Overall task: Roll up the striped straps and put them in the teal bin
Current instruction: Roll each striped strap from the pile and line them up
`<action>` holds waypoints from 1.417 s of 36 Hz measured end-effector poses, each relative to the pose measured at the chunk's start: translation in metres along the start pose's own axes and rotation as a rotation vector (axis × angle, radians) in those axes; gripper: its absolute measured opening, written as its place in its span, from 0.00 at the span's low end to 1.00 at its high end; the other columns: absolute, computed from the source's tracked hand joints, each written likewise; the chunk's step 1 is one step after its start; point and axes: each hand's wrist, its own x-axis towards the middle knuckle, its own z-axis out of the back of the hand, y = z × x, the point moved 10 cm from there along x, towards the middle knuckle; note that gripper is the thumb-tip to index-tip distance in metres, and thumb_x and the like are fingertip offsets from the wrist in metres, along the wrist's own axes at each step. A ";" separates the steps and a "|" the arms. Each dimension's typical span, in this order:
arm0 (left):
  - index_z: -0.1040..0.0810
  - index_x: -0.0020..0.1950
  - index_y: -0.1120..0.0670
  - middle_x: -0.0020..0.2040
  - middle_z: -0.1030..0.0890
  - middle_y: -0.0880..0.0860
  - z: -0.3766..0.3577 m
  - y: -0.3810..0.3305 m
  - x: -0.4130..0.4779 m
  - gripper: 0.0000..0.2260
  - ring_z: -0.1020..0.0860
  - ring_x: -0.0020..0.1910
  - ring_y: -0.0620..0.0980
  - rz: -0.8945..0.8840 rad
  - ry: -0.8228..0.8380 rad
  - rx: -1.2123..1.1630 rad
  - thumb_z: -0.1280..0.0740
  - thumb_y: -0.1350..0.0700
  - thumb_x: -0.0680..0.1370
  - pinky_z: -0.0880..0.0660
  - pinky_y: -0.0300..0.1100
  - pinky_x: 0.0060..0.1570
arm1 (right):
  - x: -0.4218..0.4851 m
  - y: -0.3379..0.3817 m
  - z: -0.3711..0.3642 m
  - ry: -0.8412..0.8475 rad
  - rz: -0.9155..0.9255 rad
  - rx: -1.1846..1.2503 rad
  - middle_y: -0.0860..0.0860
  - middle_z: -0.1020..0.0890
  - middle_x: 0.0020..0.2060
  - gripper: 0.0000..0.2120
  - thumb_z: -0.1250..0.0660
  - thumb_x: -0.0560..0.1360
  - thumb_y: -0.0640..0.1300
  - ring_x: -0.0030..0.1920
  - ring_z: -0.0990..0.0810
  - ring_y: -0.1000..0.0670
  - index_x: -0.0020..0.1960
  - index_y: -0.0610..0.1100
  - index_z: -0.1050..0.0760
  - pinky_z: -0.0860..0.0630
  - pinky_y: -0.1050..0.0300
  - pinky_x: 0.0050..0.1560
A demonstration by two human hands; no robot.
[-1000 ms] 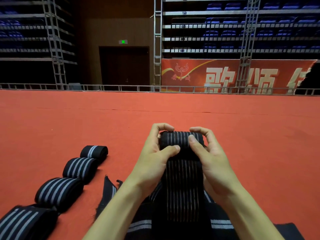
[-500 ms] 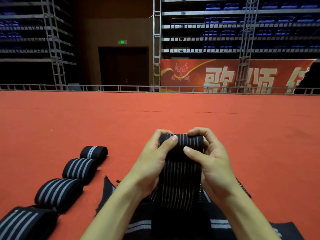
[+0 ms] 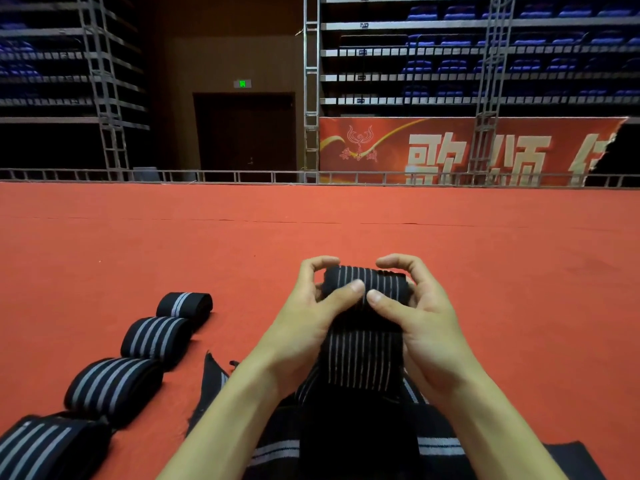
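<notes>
A: Head view. Grips?
B: Left hand (image 3: 308, 327) and right hand (image 3: 427, 327) both clamped on the striped strap (image 3: 367, 282), part-rolled, above the red floor (image 3: 519, 271); loose tail runs down between the wrists.
A: Others?
B: Four rolled straps (image 3: 156, 337) in a line on the floor, left.

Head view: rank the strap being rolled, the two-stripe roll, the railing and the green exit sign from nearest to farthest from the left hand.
1. The strap: in the left hand's grip, centre.
2. The two-stripe roll: on the carpet, to the left.
3. The railing: at the carpet's far edge.
4. The exit sign: above the door, beyond the railing.
</notes>
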 end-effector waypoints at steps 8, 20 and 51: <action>0.22 0.52 0.54 0.47 0.19 0.57 0.005 -0.002 0.001 0.11 0.19 0.45 0.55 -0.041 -0.068 0.033 0.26 0.53 0.73 0.22 0.54 0.49 | 0.000 -0.001 -0.002 0.013 -0.019 0.014 0.46 0.21 0.45 0.23 0.38 0.72 0.21 0.42 0.21 0.49 0.52 0.47 0.26 0.19 0.54 0.41; 0.19 0.54 0.46 0.54 0.19 0.57 0.010 -0.010 0.000 0.17 0.18 0.50 0.54 -0.124 -0.036 0.098 0.27 0.59 0.68 0.19 0.54 0.52 | 0.000 -0.012 0.008 -0.072 -0.102 0.063 0.42 0.20 0.44 0.10 0.30 0.73 0.36 0.40 0.18 0.47 0.50 0.48 0.23 0.20 0.49 0.38; 0.20 0.55 0.56 0.50 0.19 0.62 0.030 0.003 0.003 0.10 0.15 0.44 0.54 0.010 -0.113 0.046 0.32 0.68 0.77 0.18 0.45 0.42 | -0.003 -0.025 0.024 -0.130 -0.170 -0.017 0.39 0.19 0.52 0.13 0.28 0.72 0.31 0.46 0.15 0.40 0.54 0.43 0.22 0.18 0.40 0.49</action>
